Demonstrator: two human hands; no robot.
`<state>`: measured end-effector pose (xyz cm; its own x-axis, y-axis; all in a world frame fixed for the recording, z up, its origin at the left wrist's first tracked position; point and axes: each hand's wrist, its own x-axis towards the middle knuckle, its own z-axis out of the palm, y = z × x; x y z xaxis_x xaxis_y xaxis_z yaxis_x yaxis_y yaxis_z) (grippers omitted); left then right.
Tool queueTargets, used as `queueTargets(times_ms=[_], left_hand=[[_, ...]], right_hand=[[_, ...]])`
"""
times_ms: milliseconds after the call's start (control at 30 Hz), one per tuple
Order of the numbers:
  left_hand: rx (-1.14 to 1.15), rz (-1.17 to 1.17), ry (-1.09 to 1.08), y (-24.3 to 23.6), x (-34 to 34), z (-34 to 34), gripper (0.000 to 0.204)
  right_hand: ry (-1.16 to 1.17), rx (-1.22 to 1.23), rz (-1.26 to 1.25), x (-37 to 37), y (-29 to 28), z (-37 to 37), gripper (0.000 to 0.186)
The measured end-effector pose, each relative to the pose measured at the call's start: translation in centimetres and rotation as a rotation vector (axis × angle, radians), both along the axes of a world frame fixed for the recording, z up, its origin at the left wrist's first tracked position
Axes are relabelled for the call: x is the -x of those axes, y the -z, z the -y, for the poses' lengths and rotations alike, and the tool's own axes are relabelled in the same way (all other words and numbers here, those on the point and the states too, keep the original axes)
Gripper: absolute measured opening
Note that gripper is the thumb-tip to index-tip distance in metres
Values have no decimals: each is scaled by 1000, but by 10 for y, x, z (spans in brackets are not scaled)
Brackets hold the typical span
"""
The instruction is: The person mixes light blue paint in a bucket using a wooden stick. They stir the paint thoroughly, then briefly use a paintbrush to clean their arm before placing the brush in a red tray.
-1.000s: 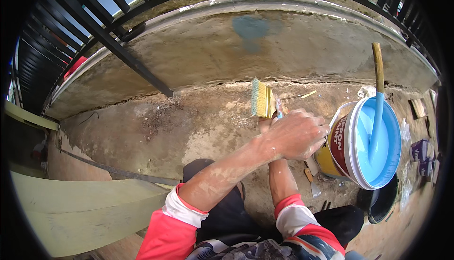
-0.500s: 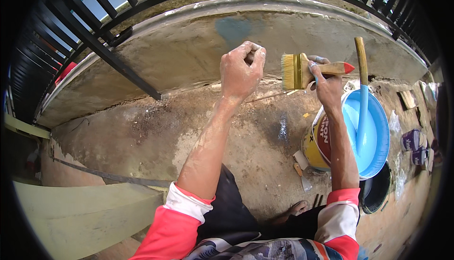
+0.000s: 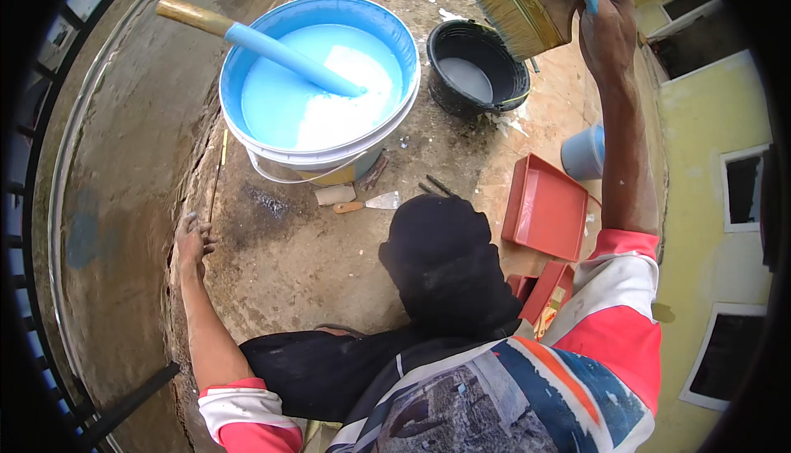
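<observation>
My right hand (image 3: 608,21), smeared with blue paint, is closed around the handle of a wide paintbrush (image 3: 523,12). The brush's pale bristles point left and look dry, above the black bucket (image 3: 449,95) with greyish liquid in it. On the left, my left hand (image 3: 193,245) has its fingers apart and holds nothing, close to the foot of the wall (image 3: 124,148). A large paint bucket (image 3: 325,156) of light blue paint stands between my hands. A wooden stick (image 3: 284,62), its lower part coated blue, leans in that paint.
A putty knife (image 3: 371,203) lies on the ground before the paint bucket. To the right are a red paint tray (image 3: 540,206), a smaller red tray (image 3: 548,292) and a small blue bucket (image 3: 583,155). A dark metal railing (image 3: 29,239) runs along the far left.
The view has swung right, bringing the buckets to the middle. My left hand has uncurled and dropped beside the wall's foot. The right hand still grips the paintbrush, now over by the black bucket.
</observation>
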<state>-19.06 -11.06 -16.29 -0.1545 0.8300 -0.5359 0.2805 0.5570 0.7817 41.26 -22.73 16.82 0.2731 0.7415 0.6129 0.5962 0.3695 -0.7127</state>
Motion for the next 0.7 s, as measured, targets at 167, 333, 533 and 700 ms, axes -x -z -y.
queueTargets(times_ms=[167,333,533,700], left_hand=[[253,-347,467,30,-15,-10,42],[-397,-497,287,-25,-3,-98,30],[-895,-417,172,-180,-79,-149,35],[-874,-444,349,-193,-128,-120,39]], right_hand=[[397,477,-39,-125,82,144,29],[797,1101,350,-178,226,263,30],[642,1605,336,-116,326,275,61],[780,1591,252,-75,398,273,32]])
